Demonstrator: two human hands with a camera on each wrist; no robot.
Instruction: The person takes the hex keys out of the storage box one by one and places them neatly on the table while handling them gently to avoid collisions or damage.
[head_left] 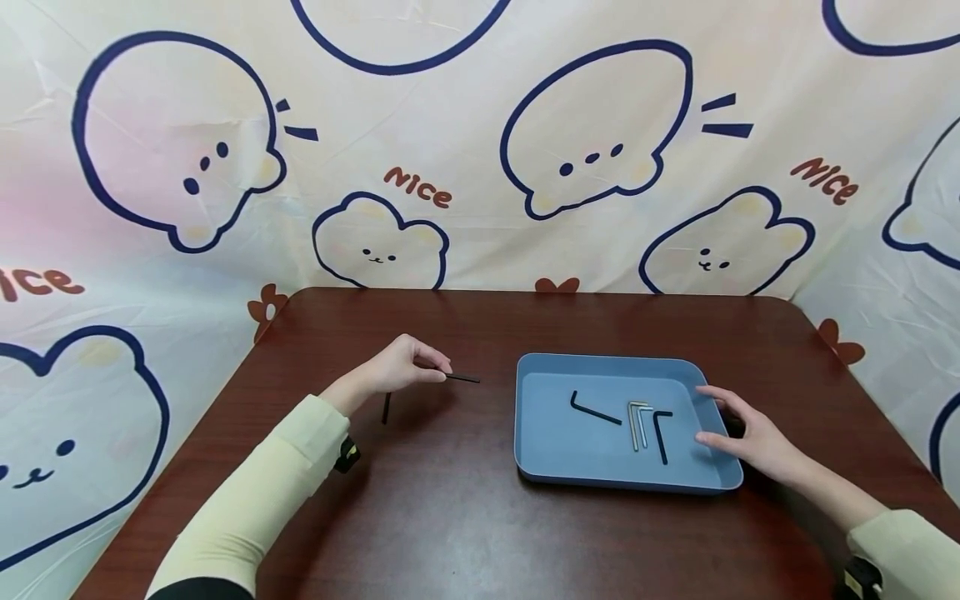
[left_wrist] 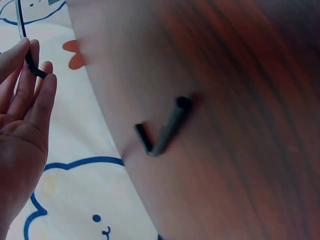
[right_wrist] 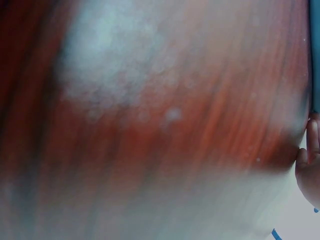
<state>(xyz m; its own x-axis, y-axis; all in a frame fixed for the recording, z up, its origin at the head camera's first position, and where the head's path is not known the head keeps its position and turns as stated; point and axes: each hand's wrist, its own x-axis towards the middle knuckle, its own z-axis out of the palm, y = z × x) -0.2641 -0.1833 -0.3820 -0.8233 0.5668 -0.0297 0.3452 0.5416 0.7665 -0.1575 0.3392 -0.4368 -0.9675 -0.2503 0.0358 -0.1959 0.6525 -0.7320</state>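
Note:
My left hand (head_left: 401, 362) pinches a black hex key (head_left: 463, 378) above the table, its straight end pointing right. The left wrist view shows the held key's bend at the fingertips. Another black hex key (left_wrist: 167, 127) lies on the table below the left wrist, partly hidden in the head view. At the right side of a blue tray (head_left: 540, 458), my right hand (head_left: 757, 437) rests by the rim, with spread, slightly bent fingers and thumb reaching over it. Inside the tray lie a black hex key (head_left: 596, 410), two silver hex keys (head_left: 634, 427) and another black hex key (head_left: 660, 437).
The dark brown wooden table (head_left: 450, 517) reaches back to a cloth (head_left: 480, 150) with cartoon prints, which hangs behind and along both sides. Bare tabletop lies between the left hand and the tray.

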